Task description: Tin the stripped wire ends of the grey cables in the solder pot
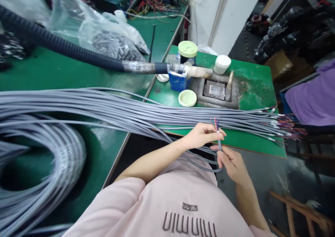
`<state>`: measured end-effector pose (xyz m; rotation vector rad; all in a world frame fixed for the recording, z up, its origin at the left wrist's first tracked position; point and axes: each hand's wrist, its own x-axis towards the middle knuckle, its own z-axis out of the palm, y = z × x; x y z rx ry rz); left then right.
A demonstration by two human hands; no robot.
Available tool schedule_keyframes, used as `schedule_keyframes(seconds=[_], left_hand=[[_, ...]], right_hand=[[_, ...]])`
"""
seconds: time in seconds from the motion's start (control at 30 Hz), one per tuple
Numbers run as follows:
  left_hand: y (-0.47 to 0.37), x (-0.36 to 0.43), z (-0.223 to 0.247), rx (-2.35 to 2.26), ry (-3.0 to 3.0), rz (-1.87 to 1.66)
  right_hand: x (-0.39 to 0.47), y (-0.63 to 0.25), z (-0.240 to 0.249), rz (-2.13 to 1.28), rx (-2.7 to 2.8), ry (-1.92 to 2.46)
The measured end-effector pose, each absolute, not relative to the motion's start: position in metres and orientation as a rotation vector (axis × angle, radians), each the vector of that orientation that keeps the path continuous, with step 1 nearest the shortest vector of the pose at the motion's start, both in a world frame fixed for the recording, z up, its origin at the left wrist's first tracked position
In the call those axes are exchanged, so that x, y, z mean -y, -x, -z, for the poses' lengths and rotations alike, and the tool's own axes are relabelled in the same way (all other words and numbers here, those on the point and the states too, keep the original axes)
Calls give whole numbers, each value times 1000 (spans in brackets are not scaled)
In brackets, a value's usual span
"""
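Observation:
Close to my body, a grey cable [219, 145] stands upright between my hands, with thin coloured wires [216, 123] fanning out of its top end. My left hand [205, 135] pinches the cable just below those wires. Lower down, my right hand [230, 162] has its fingers closed round the same cable. From there the cable loops back toward the left with a few others. Behind my hands, a thick bundle of grey cables [167, 113] lies across the tables, its stripped wire ends [290, 127] spread out at the right.
Beyond the bundle sits a solder pot [215, 90] under a hose nozzle [200, 71]. Nearby are a blue box [179, 82], a pale green lid [187, 98] and a white jar [222, 64]. Coiled cable [65, 157] lies left; plastic bags [112, 35] lie behind. A person in purple [311, 94] is at right.

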<state>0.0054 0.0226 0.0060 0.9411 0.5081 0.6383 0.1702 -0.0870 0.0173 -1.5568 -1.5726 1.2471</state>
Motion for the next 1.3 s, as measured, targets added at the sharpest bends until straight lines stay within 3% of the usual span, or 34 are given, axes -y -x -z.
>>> schedule_keyframes(seconds=[0.43, 0.67, 0.93, 1.3], left_hand=[[2, -13, 4, -573, -713, -804], [7, -11, 9, -363, -662, -632], [19, -12, 3, -639, -836, -1162], [24, -10, -3, -751, -865, -1247]], right_hand=[[66, -155, -7, -1252, 1401, 1512], [68, -144, 14, -1958, 1122, 902], [51, -120, -1, -1071, 1463, 1470], [47, -110, -1, -921, 1611, 1583]])
